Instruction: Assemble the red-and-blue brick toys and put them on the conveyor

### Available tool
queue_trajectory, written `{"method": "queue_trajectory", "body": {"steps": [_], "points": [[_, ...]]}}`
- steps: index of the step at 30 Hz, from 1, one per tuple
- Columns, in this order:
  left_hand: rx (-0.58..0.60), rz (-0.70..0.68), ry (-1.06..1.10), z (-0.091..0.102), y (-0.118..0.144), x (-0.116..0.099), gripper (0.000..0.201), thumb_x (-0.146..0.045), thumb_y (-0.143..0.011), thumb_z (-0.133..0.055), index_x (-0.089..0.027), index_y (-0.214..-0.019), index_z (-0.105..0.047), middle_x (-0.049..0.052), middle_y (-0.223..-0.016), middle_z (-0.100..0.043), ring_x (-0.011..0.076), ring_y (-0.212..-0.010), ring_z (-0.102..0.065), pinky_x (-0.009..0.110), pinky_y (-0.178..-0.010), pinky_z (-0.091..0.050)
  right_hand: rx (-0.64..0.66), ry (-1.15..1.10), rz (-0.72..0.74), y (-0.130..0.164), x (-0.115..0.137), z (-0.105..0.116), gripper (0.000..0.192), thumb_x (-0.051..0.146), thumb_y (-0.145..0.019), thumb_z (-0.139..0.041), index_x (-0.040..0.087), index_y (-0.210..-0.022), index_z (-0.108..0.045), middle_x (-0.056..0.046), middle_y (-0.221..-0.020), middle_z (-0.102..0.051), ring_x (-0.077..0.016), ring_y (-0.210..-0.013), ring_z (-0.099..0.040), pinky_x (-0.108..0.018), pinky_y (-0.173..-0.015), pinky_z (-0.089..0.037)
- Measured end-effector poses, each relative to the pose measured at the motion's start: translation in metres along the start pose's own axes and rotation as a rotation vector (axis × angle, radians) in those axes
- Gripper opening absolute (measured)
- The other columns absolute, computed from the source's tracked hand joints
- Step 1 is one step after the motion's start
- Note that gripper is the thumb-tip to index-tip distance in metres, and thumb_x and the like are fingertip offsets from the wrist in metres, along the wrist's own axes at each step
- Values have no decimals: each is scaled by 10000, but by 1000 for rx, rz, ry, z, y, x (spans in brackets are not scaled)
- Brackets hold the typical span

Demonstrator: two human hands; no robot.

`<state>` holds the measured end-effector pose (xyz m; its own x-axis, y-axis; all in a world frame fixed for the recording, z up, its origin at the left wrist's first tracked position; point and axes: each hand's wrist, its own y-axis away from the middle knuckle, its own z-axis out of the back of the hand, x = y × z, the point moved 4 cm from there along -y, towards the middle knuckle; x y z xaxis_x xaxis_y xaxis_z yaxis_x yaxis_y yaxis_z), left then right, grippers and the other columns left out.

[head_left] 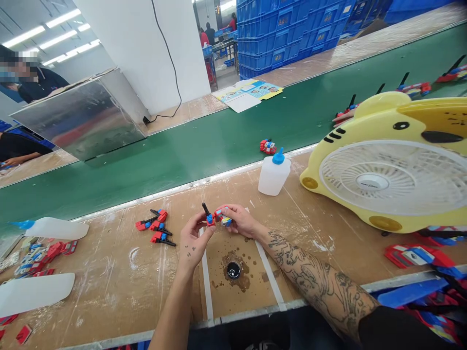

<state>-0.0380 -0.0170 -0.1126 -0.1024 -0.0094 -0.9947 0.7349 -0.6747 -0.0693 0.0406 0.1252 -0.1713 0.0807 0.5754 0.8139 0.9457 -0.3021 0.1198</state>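
Note:
My left hand [192, 243] pinches a small red and blue plastic toy part [209, 219] with a black rod sticking up. Closed on a red, white, blue and yellow toy body [224, 217], my right hand [241, 221] keeps it right beside that part. The two pieces meet or nearly meet; I cannot tell whether they are joined. Below both hands, a small round pot of dark liquid [233, 270] sits among wet splashes on the brown worktop [120, 291]. Several red and blue parts with black rods [159, 226] lie left of my left hand.
A white bottle with a blue nozzle [274, 174] stands behind my right hand. At right is a yellow animal-shaped fan [314, 165]. A green conveyor belt [175, 155] carries several toys. White bottles [58, 228] and loose parts [40, 257] lie left. Two people are at far left.

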Motion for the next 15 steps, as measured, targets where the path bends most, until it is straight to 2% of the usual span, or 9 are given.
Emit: {"method": "queue_trajectory", "body": {"steps": [9,15], "points": [[-2,-54,7,-8,4,5,409,-277,-740,-797,-177,-1119,-682,104,-1095,-715,245,-1014,-677,381,-957,-510,21,-6,-12,2,5,-4,467,583,-762,-720,134,-884,-678,4,-597,-615,-82,-375,-527,-150,-274,-308],[28,-37,-138,-2,0,9,433,-317,-776,-771,-182,-1180,-689,119,-1148,-714,262,-1043,-681,399,-970,-514,10,154,59,2,4,-6,451,568,-775,-714,147,-932,-675,13,-611,-618,-97,-418,-547,-170,-321,-366]]}}
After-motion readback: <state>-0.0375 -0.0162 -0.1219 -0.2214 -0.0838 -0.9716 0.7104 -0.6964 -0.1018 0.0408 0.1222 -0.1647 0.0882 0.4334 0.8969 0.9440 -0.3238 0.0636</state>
